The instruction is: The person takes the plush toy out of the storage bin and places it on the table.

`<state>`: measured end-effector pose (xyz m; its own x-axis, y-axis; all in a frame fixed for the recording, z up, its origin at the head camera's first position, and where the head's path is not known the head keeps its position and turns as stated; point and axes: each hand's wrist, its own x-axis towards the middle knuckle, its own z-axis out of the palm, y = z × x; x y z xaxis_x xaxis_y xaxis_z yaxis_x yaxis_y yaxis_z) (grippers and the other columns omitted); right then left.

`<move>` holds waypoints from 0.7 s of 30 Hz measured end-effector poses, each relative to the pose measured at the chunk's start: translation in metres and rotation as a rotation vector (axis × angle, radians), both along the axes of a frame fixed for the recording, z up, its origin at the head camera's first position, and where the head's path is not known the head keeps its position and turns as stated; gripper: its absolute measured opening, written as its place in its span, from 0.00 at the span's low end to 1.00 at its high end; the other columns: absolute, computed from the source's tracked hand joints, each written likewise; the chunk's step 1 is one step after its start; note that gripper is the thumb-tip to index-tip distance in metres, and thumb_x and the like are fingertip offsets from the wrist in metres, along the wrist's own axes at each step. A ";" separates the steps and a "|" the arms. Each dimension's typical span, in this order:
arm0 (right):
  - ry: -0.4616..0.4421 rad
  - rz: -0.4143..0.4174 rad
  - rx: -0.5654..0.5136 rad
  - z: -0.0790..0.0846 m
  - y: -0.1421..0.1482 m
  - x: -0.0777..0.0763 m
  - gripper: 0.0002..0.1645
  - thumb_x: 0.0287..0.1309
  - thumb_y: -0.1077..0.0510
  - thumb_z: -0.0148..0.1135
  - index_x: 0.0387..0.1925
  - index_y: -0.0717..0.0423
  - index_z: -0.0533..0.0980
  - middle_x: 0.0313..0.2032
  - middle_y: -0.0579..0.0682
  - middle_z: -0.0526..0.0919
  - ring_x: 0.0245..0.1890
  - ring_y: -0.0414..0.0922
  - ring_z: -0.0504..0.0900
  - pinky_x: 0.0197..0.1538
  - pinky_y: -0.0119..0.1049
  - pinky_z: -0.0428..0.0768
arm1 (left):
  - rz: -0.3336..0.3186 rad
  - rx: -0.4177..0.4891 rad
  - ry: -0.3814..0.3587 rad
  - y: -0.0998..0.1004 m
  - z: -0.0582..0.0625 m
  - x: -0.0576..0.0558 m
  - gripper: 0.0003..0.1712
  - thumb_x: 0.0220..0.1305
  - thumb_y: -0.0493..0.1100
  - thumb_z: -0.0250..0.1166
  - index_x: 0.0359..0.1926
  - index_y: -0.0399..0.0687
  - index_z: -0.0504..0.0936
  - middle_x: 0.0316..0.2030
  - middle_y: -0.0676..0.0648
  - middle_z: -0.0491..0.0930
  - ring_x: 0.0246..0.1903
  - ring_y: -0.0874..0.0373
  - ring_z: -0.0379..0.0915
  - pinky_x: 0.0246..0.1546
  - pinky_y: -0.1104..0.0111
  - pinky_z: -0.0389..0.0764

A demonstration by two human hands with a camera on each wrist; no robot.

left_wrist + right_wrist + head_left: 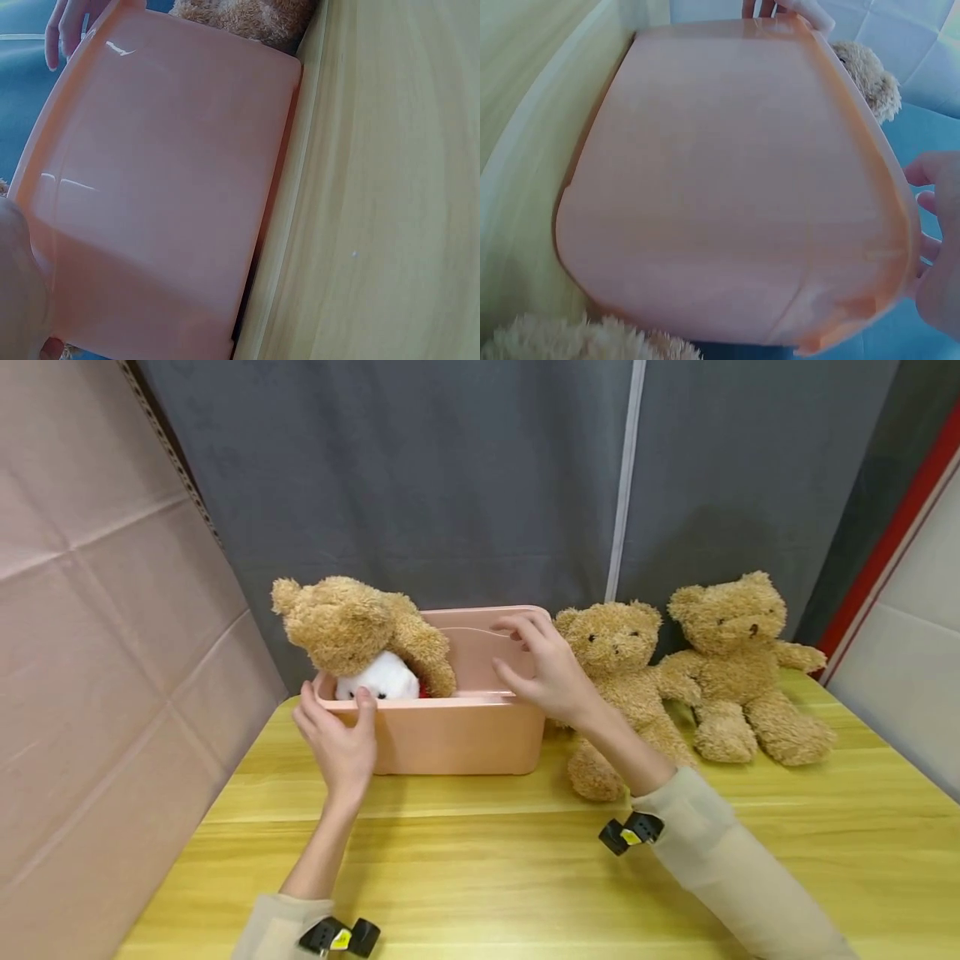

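Note:
A pink plastic bin (457, 739) stands on the table. My left hand (339, 747) grips its front left corner, thumb over the front rim and fingers round the left end. In the bin's left half a brown teddy bear (337, 622) leans over the left rim. Below its head shows a white plush toy (386, 677) with dark eyes, its lower part hidden by the bin's front wall. My right hand (551, 672) hovers at the bin's right end, fingers apart and loosely bent, holding nothing. The right wrist view shows its fingers (928, 202) beside the rim.
Right of the bin, a teddy bear (615, 643) sits close against its end, partly behind my right forearm. Another teddy bear (738, 652) sits farther right. A grey curtain (420, 485) hangs behind the wooden table (487, 860); a pale padded wall (112, 652) stands at the left.

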<state>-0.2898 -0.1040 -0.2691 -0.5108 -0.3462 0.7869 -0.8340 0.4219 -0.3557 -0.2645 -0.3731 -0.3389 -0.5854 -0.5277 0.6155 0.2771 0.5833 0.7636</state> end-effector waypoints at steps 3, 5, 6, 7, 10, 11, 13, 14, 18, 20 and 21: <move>-0.008 -0.007 0.026 0.001 -0.008 -0.001 0.25 0.52 0.57 0.62 0.53 0.54 0.71 0.47 0.50 0.71 0.45 0.43 0.68 0.48 0.35 0.69 | -0.002 -0.001 -0.002 0.001 0.000 0.000 0.47 0.54 0.60 0.60 0.67 0.42 0.52 0.58 0.38 0.56 0.57 0.47 0.54 0.55 0.54 0.59; -0.021 -0.018 0.045 0.002 -0.013 -0.002 0.25 0.53 0.56 0.62 0.54 0.53 0.70 0.46 0.49 0.71 0.44 0.44 0.69 0.48 0.37 0.69 | -0.005 -0.001 -0.002 0.001 0.000 0.000 0.47 0.54 0.59 0.60 0.67 0.42 0.52 0.59 0.39 0.56 0.57 0.47 0.54 0.55 0.54 0.59; -0.026 -0.022 0.052 0.003 -0.016 -0.002 0.26 0.53 0.56 0.62 0.55 0.53 0.70 0.46 0.49 0.71 0.44 0.44 0.69 0.48 0.37 0.70 | -0.006 -0.002 -0.001 0.001 0.000 0.000 0.47 0.54 0.59 0.60 0.67 0.43 0.52 0.59 0.39 0.56 0.57 0.47 0.54 0.55 0.54 0.59; -0.028 -0.021 0.054 0.004 -0.019 -0.003 0.26 0.53 0.57 0.62 0.55 0.53 0.70 0.47 0.50 0.71 0.44 0.44 0.69 0.48 0.38 0.70 | -0.007 -0.003 -0.001 0.001 0.000 0.000 0.47 0.54 0.59 0.60 0.67 0.43 0.52 0.59 0.39 0.56 0.57 0.48 0.54 0.55 0.54 0.59; -0.026 -0.015 0.059 0.007 -0.027 -0.004 0.28 0.52 0.57 0.62 0.56 0.53 0.69 0.48 0.51 0.71 0.44 0.43 0.69 0.48 0.38 0.70 | -0.010 -0.003 0.002 0.000 0.001 -0.001 0.47 0.54 0.59 0.60 0.67 0.43 0.52 0.59 0.40 0.56 0.57 0.48 0.54 0.56 0.54 0.58; -0.019 -0.011 0.060 0.009 -0.030 -0.005 0.28 0.52 0.57 0.62 0.56 0.54 0.69 0.48 0.51 0.70 0.44 0.42 0.69 0.47 0.38 0.70 | -0.011 -0.004 0.002 0.000 0.001 -0.001 0.47 0.54 0.59 0.60 0.67 0.43 0.52 0.59 0.40 0.56 0.57 0.48 0.54 0.56 0.54 0.59; -0.002 0.011 0.061 0.011 -0.037 -0.007 0.27 0.52 0.58 0.62 0.56 0.55 0.69 0.48 0.51 0.71 0.45 0.42 0.70 0.49 0.36 0.70 | -0.011 -0.006 0.004 0.000 0.001 -0.001 0.46 0.54 0.59 0.60 0.67 0.43 0.52 0.59 0.40 0.56 0.57 0.48 0.54 0.56 0.55 0.59; 0.008 0.024 0.062 0.012 -0.040 -0.007 0.27 0.52 0.58 0.61 0.56 0.54 0.69 0.47 0.50 0.71 0.45 0.42 0.70 0.49 0.35 0.70 | -0.011 -0.008 0.006 0.000 0.001 -0.001 0.46 0.54 0.59 0.60 0.67 0.43 0.52 0.58 0.40 0.56 0.57 0.48 0.54 0.55 0.55 0.59; 0.027 0.063 0.082 0.012 -0.055 -0.010 0.30 0.53 0.58 0.60 0.59 0.52 0.67 0.49 0.49 0.70 0.48 0.42 0.69 0.51 0.34 0.69 | -0.003 -0.010 0.002 0.001 0.001 0.000 0.47 0.54 0.59 0.59 0.67 0.42 0.52 0.57 0.38 0.57 0.55 0.47 0.55 0.55 0.54 0.59; 0.020 0.058 0.098 0.012 -0.062 -0.011 0.31 0.53 0.57 0.61 0.60 0.52 0.66 0.51 0.50 0.70 0.46 0.42 0.70 0.49 0.35 0.70 | 0.001 -0.011 0.002 0.000 0.000 0.001 0.47 0.54 0.59 0.59 0.67 0.41 0.52 0.56 0.38 0.57 0.55 0.46 0.55 0.54 0.54 0.59; 0.014 0.050 0.108 0.012 -0.066 -0.012 0.32 0.53 0.56 0.61 0.60 0.52 0.65 0.52 0.51 0.69 0.46 0.43 0.71 0.48 0.35 0.70 | 0.002 -0.011 0.001 0.000 0.001 0.001 0.47 0.54 0.59 0.59 0.67 0.41 0.52 0.56 0.37 0.57 0.54 0.46 0.55 0.54 0.54 0.60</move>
